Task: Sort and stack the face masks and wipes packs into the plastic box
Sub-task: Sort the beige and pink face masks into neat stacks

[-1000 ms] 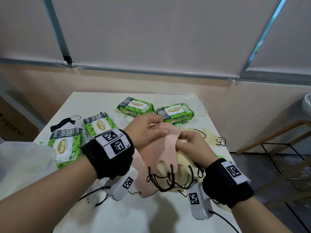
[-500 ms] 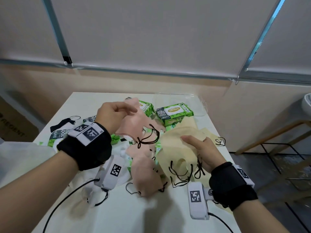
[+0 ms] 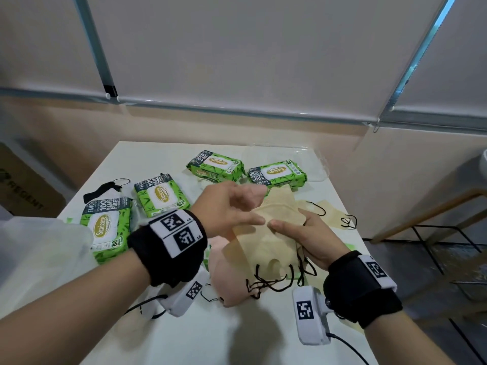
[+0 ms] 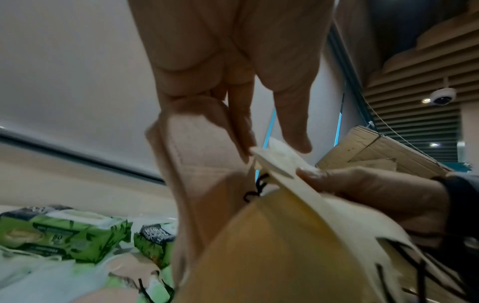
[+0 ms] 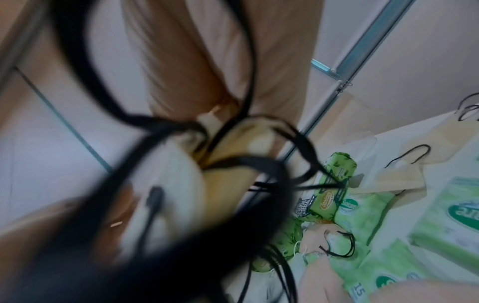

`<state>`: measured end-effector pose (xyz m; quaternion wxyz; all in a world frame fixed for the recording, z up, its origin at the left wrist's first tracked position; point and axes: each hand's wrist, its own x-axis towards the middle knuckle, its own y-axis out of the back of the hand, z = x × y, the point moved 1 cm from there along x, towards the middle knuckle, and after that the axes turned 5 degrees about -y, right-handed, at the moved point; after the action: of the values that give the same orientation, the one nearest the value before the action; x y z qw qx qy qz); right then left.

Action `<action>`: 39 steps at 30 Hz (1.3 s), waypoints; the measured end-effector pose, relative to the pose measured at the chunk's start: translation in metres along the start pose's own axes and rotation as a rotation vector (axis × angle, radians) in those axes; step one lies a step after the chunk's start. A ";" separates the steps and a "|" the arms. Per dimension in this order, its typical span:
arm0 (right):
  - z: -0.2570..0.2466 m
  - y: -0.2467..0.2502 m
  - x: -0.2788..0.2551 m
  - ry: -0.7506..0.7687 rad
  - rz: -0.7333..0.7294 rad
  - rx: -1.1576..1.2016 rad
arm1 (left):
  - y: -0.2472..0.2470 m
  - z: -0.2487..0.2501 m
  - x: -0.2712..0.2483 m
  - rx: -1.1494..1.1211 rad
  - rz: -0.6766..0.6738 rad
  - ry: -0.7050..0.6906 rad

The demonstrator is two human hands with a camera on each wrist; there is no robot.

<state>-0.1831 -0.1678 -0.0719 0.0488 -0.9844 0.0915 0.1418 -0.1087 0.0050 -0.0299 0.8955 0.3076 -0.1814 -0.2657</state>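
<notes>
My right hand (image 3: 303, 233) grips a bundle of pale yellow masks (image 3: 266, 241) above the table, thumb on top. Their black ear loops (image 3: 266, 283) hang down and blur across the right wrist view. My left hand (image 3: 232, 206) holds pink masks (image 3: 232, 283) under its curled fingers, and its index finger touches the yellow bundle. In the left wrist view the pink mask (image 4: 197, 174) hangs beside the yellow masks (image 4: 285, 235). Several green wipes packs (image 3: 108, 227) (image 3: 214, 165) lie on the white table. The clear plastic box (image 3: 316, 164) stands at the far right corner.
A black mask (image 3: 105, 188) lies at the far left of the table (image 3: 184, 338). Another yellow mask (image 3: 332, 209) lies flat to the right of my hands. A translucent bag (image 3: 39, 246) hangs off the left edge. Right of the table stands a wooden stool (image 3: 434, 214).
My left hand has come down and to the right with the pink masks, meeting the yellow bundle. My right hand has lifted the yellow masks slightly toward it.
</notes>
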 end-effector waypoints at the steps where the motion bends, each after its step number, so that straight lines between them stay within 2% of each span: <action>1: 0.000 -0.001 0.000 0.013 0.021 -0.019 | -0.004 0.000 -0.001 -0.012 -0.003 0.015; 6: 0.007 -0.007 0.002 0.023 0.074 -0.013 | -0.012 -0.003 -0.003 -0.046 0.128 0.073; 12: 0.005 -0.004 0.001 -0.058 0.032 0.211 | -0.007 -0.010 -0.001 -0.160 0.192 0.125; 16: 0.004 0.006 0.001 -0.068 0.120 0.271 | -0.003 -0.019 0.002 -0.259 0.249 0.190; 25: 0.009 0.015 0.006 -0.159 0.256 0.273 | -0.008 -0.031 0.005 -0.358 0.378 0.210; 29: 0.008 0.015 0.005 -0.123 0.278 0.202 | -0.005 -0.030 0.005 -0.383 0.306 0.163; 34: 0.006 0.010 0.006 0.006 0.288 -0.061 | -0.001 -0.019 0.005 -0.351 0.070 0.053; 37: 0.004 0.003 0.007 0.052 0.243 -0.154 | -0.004 -0.016 0.002 -0.340 -0.029 0.032; 39: 0.003 -0.001 0.007 0.069 0.183 -0.129 | -0.006 -0.015 0.000 -0.339 -0.052 0.021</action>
<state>-0.1768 -0.1675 -0.0765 -0.0308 -0.9774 0.1732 0.1173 -0.1033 0.0075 -0.0448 0.9291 0.1594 -0.1166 -0.3127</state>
